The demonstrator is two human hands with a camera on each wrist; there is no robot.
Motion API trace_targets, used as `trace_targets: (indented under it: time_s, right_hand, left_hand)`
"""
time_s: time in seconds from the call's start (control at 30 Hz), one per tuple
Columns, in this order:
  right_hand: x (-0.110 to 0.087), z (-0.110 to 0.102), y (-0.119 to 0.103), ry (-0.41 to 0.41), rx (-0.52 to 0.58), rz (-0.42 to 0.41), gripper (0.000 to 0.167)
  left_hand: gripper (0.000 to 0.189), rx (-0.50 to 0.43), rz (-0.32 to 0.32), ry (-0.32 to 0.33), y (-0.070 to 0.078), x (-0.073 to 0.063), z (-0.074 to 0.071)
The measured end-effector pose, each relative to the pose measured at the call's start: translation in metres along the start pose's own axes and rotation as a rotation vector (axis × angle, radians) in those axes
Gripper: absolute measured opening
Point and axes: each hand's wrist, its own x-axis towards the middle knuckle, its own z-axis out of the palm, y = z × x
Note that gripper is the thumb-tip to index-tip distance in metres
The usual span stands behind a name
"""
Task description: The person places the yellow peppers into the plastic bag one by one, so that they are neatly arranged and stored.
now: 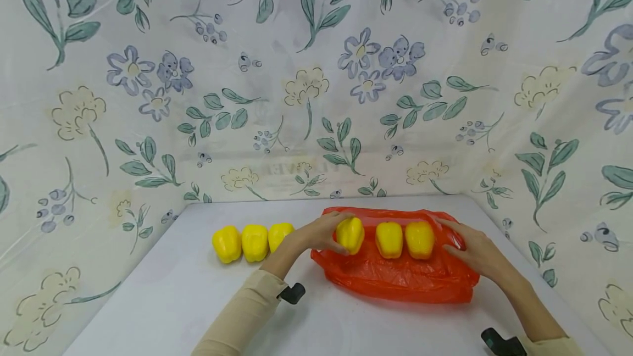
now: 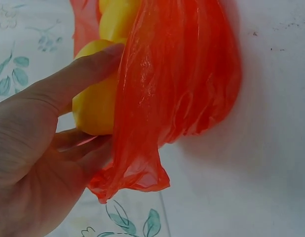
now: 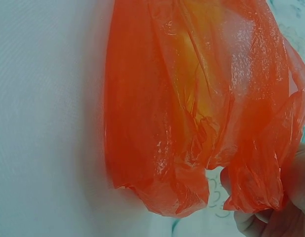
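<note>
A yellow bell pepper (image 1: 350, 235) is gripped by my left hand (image 1: 327, 233) at the left side of a red plastic bag (image 1: 395, 285). In the left wrist view, thumb and fingers go round this pepper (image 2: 93, 111), and the bag's film (image 2: 192, 74) covers part of it. Two more yellow peppers, a middle one (image 1: 389, 239) and a right one (image 1: 420, 239), sit side by side at the bag's mouth. My right hand (image 1: 473, 247) holds the bag's right end; the right wrist view has its fingers (image 3: 248, 223) pinching the gathered plastic (image 3: 256, 182).
Three yellow peppers stand in a row on the white table (image 1: 148, 301) to the left: one at the outer end (image 1: 227, 244), one in the middle (image 1: 255, 243) and one partly behind my left forearm (image 1: 279, 233). A flower-patterned curtain (image 1: 306, 125) hangs behind and beside the table.
</note>
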Motion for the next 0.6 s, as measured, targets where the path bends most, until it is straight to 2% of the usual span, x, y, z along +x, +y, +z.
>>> trace_targets:
  time_s: [0.6]
  right_hand:
    - [0.000, -0.001, 0.002, 0.006, -0.021, -0.009, 0.061]
  left_hand:
    - [0.086, 0.028, -0.045, -0.030, 0.005, 0.025, 0.007]
